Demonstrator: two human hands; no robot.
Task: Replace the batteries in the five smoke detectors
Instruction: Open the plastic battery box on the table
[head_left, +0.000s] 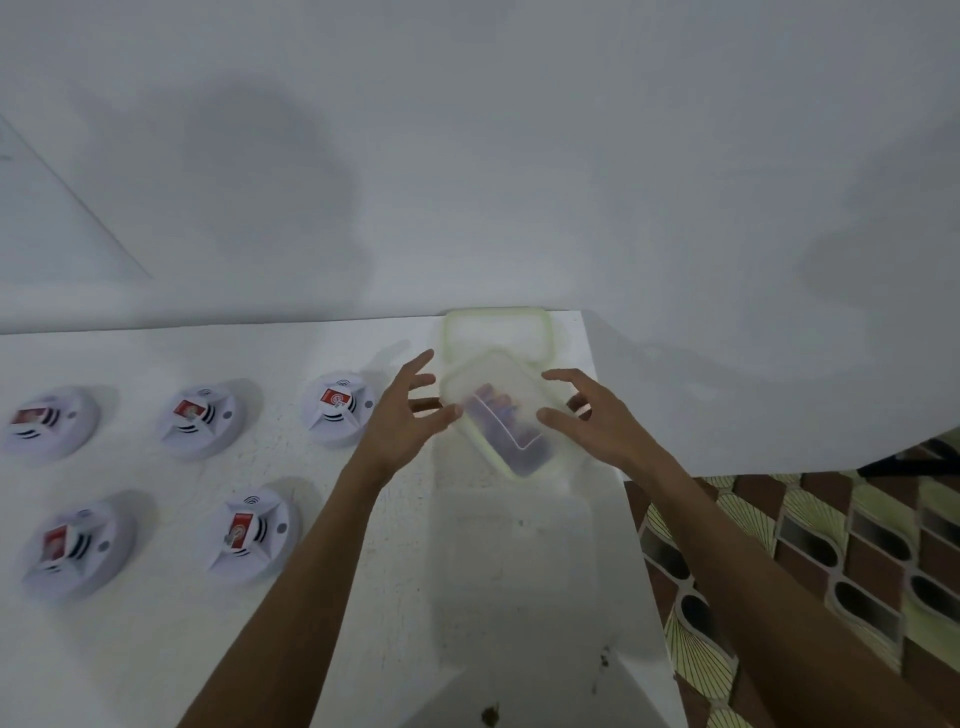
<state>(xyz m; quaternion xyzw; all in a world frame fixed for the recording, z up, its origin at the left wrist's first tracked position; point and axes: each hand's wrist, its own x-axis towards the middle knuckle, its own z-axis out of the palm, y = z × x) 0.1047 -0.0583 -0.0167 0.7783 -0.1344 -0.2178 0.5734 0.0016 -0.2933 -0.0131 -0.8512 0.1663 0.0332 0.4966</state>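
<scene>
Several white round smoke detectors lie in two rows on the left of the white table (156, 649), each showing a red battery; one is at back (337, 405), another in front (249, 530). A clear plastic box (511, 415) with a pale green rim sits askew near the table's back right corner, with dark blurred batteries inside. My left hand (410, 415) is at the box's left edge with fingers spread. My right hand (587, 415) is at its right side, fingers straight, thumb over the box. I cannot tell whether either hand touches it.
A clear lid (496, 330) with a green rim lies flat behind the box against the white wall. The table's right edge runs close past the box; beyond it is a patterned tile floor (831, 545).
</scene>
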